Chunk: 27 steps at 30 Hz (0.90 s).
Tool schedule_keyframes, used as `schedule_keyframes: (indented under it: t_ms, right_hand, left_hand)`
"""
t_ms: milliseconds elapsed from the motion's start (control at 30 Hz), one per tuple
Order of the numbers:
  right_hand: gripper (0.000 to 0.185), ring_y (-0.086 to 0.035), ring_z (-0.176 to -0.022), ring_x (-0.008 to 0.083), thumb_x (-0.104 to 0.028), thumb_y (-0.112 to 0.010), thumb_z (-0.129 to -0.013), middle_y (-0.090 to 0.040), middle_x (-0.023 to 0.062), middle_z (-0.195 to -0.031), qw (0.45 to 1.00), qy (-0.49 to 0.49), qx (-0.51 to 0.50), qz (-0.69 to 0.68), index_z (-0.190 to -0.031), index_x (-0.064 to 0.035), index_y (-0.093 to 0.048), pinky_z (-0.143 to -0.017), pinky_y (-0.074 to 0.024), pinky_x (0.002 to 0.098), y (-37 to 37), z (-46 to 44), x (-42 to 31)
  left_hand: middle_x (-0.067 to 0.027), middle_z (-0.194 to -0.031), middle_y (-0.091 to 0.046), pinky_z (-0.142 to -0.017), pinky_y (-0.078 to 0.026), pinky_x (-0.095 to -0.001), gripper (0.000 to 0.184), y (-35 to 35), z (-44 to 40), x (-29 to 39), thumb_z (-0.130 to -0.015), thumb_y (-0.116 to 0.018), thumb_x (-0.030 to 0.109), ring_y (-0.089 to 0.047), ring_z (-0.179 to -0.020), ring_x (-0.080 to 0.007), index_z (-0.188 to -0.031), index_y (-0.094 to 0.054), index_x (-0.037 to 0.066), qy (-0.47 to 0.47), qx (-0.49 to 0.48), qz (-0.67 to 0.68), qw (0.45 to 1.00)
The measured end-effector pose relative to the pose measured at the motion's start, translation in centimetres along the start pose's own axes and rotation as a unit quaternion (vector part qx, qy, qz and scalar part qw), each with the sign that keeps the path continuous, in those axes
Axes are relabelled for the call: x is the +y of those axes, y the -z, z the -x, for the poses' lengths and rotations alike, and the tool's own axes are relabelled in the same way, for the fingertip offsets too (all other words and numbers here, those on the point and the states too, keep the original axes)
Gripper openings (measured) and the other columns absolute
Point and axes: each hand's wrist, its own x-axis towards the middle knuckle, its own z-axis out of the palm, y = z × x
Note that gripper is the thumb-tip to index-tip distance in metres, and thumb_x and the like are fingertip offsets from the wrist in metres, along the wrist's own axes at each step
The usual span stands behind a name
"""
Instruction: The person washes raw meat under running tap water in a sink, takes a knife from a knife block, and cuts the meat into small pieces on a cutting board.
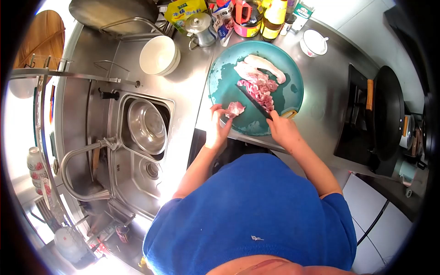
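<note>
On the round green cutting board [224, 68], my right hand [283, 130] is closed round the handle of a dark knife [253, 101], whose blade points up and to the left. Cut pink meat [262, 91] lies in a heap along the blade's right side, with a longer pale strip [266, 66] above it. My left hand [220, 123] has its fingertips on a separate small piece of meat [235, 109], left of the knife, near the board's lower left edge.
To the left are a sink [120, 158] holding a metal bowl [146, 126], a faucet [73, 153] and a white bowl [159, 56]. Bottles [273, 20] stand behind the board. A small white bowl [313, 43] and a wok [387, 112] are on the right.
</note>
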Motion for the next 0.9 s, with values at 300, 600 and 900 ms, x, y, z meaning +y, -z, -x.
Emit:
schedule_keyframes:
  t_ms: [300,600,900]
  right_hand:
    - [0.018,-0.061,-0.066,0.0419,-0.019,-0.05,-0.09,-0.06,0.0212,-0.067,0.999,-0.002,-0.036,0.017,-0.093,-0.0036,-0.042,-0.061,-0.0473,0.0512,-1.8,0.9,1.0]
    - [0.016,-0.059,-0.07,0.0445,-0.018,-0.048,-0.091,-0.062,0.0236,-0.073,0.997,-0.062,-0.047,-0.022,-0.098,-0.0044,-0.043,-0.064,-0.0457,0.053,-1.4,0.5,3.0]
    - [0.018,-0.06,-0.073,0.0438,-0.018,-0.048,-0.091,-0.062,0.024,-0.076,0.997,-0.063,-0.052,-0.003,-0.101,-0.0035,-0.045,-0.067,-0.0464,0.0521,-1.5,0.4,3.1]
  left_hand:
    - [-0.0131,-0.095,-0.059,-0.071,-0.05,-0.0312,0.045,-1.5,-1.5,-0.9,-0.067,-0.072,0.002,-0.06,-0.082,-0.0236,-0.107,-0.05,0.001,0.091,-0.034,-0.034,0.995]
    - [-0.0131,-0.094,-0.06,-0.064,-0.052,-0.0331,0.033,2.4,-3.8,1.6,-0.09,-0.053,0.021,-0.06,-0.074,-0.0216,-0.116,-0.044,0.001,0.341,-0.056,0.711,0.612]
    - [-0.0114,-0.083,-0.057,-0.057,-0.043,-0.0299,0.046,3.4,-3.9,3.8,-0.091,-0.051,0.037,-0.051,-0.065,-0.0193,-0.122,-0.047,0.003,0.325,-0.076,0.765,0.551]
